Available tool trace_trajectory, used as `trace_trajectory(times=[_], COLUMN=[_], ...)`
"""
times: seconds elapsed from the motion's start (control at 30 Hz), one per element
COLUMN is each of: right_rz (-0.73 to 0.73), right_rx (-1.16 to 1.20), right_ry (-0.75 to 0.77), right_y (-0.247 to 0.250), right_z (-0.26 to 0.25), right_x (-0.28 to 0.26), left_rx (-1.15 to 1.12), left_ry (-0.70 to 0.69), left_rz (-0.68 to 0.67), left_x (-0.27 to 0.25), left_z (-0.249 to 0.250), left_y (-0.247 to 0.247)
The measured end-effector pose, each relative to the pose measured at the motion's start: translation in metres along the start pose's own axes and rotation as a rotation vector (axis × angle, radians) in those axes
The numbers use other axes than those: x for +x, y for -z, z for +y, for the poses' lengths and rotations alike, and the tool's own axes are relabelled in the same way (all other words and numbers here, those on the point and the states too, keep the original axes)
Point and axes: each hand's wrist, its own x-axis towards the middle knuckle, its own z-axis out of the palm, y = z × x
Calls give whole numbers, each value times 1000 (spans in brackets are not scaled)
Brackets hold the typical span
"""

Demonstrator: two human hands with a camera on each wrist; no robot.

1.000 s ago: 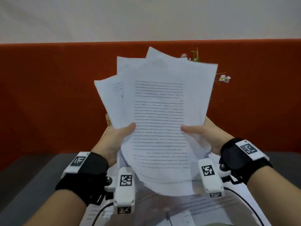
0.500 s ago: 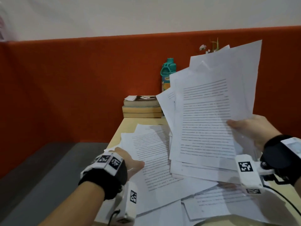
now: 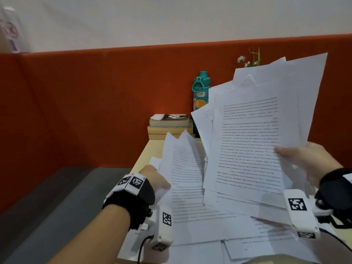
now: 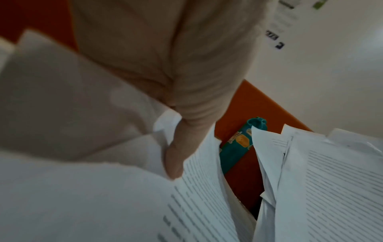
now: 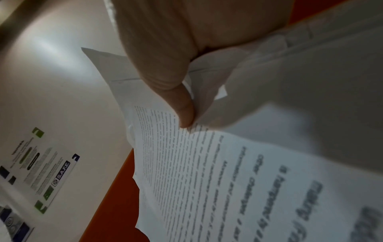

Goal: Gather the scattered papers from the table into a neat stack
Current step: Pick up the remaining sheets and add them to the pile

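Note:
My right hand (image 3: 297, 159) holds a loose bundle of printed sheets (image 3: 257, 134) upright above the table, thumb (image 5: 182, 106) on the front page (image 5: 207, 172) and fingers behind. My left hand (image 3: 154, 180) grips the left edge of a few other sheets (image 3: 184, 178) and lifts them off the pile; its thumb (image 4: 178, 157) presses on the top page (image 4: 196, 204). More printed papers (image 3: 247, 244) lie scattered and overlapping on the pale wooden table (image 3: 146, 155) under both hands.
A stack of books (image 3: 169, 126) and a teal water bottle (image 3: 200, 92) stand at the table's far end against an orange partition (image 3: 95, 101). Small flowers (image 3: 251, 58) peek above the held sheets. A grey surface (image 3: 47, 206) runs along the table's left side.
The left hand let go of the bundle, dropped to the table and took hold of other sheets, now lifting their edge. The right hand carried the bundle to the right.

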Motion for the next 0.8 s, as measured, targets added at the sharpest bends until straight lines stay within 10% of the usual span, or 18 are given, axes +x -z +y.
trace_trajectory(times=[0.3,0.57,0.8], right_rz=[20,74,-89], right_rx=[41,22,157], right_ry=[-33,-47,-52], right_y=[0,-10,-30], right_z=[6,15,5], right_x=[-3,-4,-18], left_rx=[-250,-685,-929], left_ry=[-216,-517,-373], left_rz=[148,616,321], left_x=[-4,-47,-38], left_z=[-4,27,47], left_y=[14,104,59])
